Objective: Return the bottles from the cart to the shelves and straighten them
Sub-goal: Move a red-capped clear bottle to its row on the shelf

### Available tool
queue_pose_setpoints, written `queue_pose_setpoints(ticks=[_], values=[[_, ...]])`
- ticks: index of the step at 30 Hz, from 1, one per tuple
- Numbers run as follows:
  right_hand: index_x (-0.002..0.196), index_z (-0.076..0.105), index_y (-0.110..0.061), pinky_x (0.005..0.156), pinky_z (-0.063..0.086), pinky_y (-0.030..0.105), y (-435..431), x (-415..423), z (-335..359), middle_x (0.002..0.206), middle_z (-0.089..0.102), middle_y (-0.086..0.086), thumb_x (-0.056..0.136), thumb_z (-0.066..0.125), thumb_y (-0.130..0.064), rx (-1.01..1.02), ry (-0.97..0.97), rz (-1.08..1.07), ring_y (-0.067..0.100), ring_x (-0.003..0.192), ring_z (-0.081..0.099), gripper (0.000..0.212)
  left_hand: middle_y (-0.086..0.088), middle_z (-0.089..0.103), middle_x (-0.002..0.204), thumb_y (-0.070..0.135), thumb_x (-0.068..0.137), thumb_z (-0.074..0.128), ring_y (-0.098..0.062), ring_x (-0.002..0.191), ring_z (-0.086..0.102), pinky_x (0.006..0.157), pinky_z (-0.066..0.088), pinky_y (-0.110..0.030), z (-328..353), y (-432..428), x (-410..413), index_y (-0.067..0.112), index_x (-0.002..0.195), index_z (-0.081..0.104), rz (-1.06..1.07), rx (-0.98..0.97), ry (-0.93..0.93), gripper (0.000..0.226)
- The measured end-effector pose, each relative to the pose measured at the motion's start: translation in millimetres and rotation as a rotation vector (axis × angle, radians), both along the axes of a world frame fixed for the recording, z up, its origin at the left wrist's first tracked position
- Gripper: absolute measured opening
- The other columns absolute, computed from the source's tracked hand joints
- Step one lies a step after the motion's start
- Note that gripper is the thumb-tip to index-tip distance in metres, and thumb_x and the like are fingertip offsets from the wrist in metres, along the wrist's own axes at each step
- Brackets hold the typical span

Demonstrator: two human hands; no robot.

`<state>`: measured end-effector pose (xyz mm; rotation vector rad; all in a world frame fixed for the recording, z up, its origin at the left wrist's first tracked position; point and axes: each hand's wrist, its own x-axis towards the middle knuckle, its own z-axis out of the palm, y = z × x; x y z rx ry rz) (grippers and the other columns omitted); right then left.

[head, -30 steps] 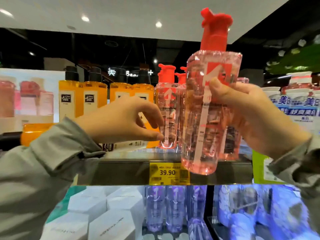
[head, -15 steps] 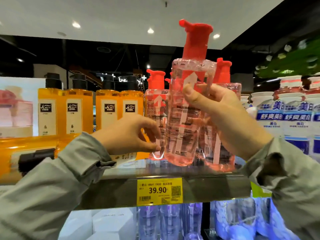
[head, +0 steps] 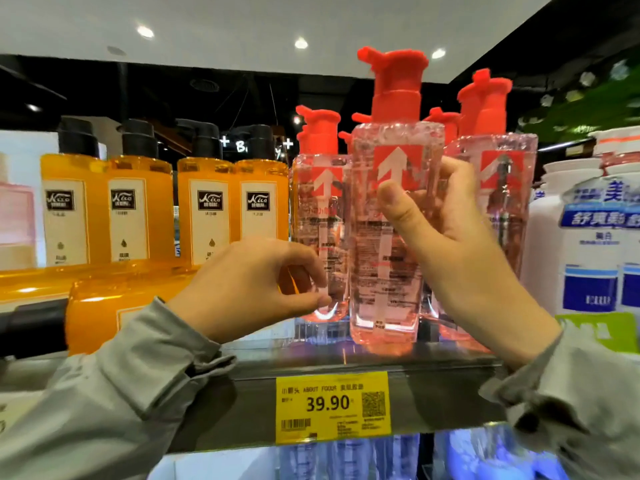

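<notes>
Pink bottle [head: 391, 271] upright, gripped in your right hand [head: 460, 258], base at shelf [head: 443, 393] lip; left hand [head: 249, 289] pinches neighbour bottle [head: 322, 216] just left.

The gripped bottle [head: 384, 289] is clear pink, with a red pump and a white arrow on a red square. Left of the grip, amber bottles [head: 204, 174] carry black pumps and cream labels. Right of it, white bottles [head: 585, 244] bear blue labels. Below it, the tag [head: 333, 407] is yellow with black figures.
</notes>
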<state>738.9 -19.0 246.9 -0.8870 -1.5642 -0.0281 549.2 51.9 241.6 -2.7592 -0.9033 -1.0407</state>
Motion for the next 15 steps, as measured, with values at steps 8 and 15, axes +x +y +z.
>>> queue_pose_setpoints(ticks=[8, 15], values=[[0.138, 0.031, -0.011, 0.057, 0.026, 0.015, 20.3, -5.5, -14.4, 0.087, 0.046, -0.004, 0.090, 0.033, -0.057, 0.069, 0.027, -0.156, -0.001, 0.065, 0.038, 0.066, 0.018, 0.067, 0.077, 0.058, 0.070, 0.059, 0.002, 0.072, 0.062, 0.067, 0.056, -0.029, -0.9, 3.6, -1.8, 0.033, 0.088, 0.068, -0.026, -0.020, -0.010, 0.033], [0.150, 0.017, -0.016, 0.103, 0.040, 0.034, 15.9, -12.6, -25.9, 0.141, 0.045, 0.003, 0.097, 0.039, -0.043, 0.114, -0.016, -0.232, 0.013, 0.123, 0.043, 0.064, 0.016, 0.066, 0.077, 0.056, 0.071, 0.061, 0.002, 0.072, 0.061, 0.068, 0.056, -0.029, -1.0, 4.7, -2.0, 0.033, 0.088, 0.069, -0.021, -0.027, 0.000, 0.029]])
